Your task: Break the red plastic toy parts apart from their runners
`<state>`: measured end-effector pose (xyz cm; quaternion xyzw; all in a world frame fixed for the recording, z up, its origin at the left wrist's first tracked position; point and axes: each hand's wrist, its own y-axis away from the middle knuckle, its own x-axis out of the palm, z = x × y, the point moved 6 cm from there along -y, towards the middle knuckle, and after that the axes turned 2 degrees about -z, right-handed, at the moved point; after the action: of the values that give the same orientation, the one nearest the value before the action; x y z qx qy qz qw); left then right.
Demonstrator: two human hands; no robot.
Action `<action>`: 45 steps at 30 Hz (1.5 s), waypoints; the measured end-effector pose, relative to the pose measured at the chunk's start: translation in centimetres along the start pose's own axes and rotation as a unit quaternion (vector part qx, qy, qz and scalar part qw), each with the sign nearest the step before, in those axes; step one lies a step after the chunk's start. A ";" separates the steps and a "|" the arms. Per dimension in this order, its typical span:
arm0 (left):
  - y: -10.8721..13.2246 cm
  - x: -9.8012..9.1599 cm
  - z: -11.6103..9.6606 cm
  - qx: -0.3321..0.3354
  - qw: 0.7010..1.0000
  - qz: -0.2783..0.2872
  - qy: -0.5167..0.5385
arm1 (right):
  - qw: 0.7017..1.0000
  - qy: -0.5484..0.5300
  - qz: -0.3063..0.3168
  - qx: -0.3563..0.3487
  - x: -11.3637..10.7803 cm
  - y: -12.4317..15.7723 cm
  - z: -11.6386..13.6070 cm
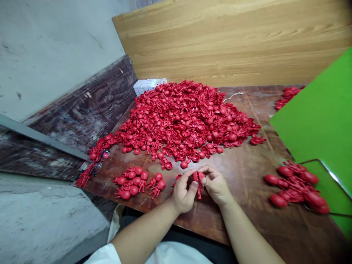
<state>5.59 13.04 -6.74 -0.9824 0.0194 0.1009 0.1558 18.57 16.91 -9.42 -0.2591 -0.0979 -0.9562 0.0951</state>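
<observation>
Both my hands meet over the near middle of a brown wooden table (247, 176). My left hand (183, 192) and my right hand (216, 185) pinch the same small red plastic figure (198, 179), fingers curled round its round head and thin body. Just beyond them rises a big heap of red plastic parts (189, 117). To the left of my left hand lies a small group of assembled red figures (137, 183). Another group of red figures (297, 187) lies to the right of my right hand.
A green board (321, 117) stands at the right, with a metal-rimmed tray edge (330, 172) below it. A wooden panel (233, 40) backs the table. A white packet (148, 85) lies behind the heap. Glasses (98, 163) rest at the left edge among red bits.
</observation>
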 end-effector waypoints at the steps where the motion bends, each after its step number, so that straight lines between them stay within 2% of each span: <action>1: 0.0 0.0 0.0 -0.001 1.000 -0.001 0.000 | 1.000 0.000 0.001 0.002 0.0 0.0 0.0; 18: -0.4 0.2 0.0 0.013 0.997 0.014 -0.071 | 0.998 0.043 -0.039 -0.011 -0.7 -0.3 0.2; 31: -0.4 0.3 -0.1 0.021 0.996 0.014 -0.082 | 0.996 0.070 -0.026 -0.046 -0.9 -0.5 0.6; 35: -0.4 0.3 -0.3 0.020 0.996 0.016 -0.090 | 0.994 0.086 -0.045 -0.040 -1.0 -0.4 0.9; 40: -0.2 0.4 0.0 0.025 0.994 0.022 -0.107 | 0.994 0.100 -0.040 -0.016 -0.9 -0.3 0.9; 42: -0.1 0.5 0.2 0.022 0.992 0.018 -0.121 | 0.992 0.115 -0.034 -0.034 -0.8 -0.3 1.2; 45: -0.2 0.5 0.5 0.016 0.992 0.008 -0.128 | 0.984 0.142 -0.030 -0.106 -0.5 -0.2 2.0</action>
<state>6.00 13.35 -7.22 -0.9587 0.0088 0.2266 0.1716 19.87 17.67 -7.99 -0.1264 0.0103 -0.9906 0.0510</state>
